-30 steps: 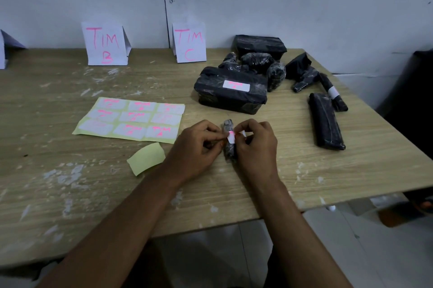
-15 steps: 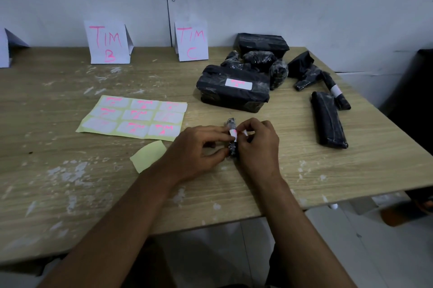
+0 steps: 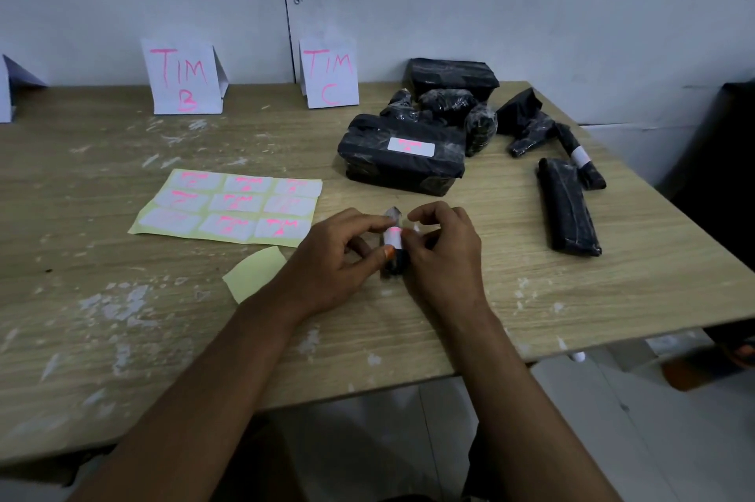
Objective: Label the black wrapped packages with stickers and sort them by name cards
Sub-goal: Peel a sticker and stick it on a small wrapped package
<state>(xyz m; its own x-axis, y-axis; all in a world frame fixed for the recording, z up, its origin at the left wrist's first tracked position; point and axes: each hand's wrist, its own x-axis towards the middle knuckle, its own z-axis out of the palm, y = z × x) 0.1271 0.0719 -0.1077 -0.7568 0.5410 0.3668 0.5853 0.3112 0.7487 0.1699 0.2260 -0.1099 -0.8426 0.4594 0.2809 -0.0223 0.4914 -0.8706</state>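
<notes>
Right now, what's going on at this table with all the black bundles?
A person is labelling black wrapped packages. Both hands, left hand and right hand, hold a small black package near the table's front edge and press a white sticker around it. A sticker sheet lies to the left. A big package and a thin one already carry stickers. Nothing sits by the TIM B card or the TIM C card yet.

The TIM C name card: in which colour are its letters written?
Pink, on white paper; head view.
</notes>
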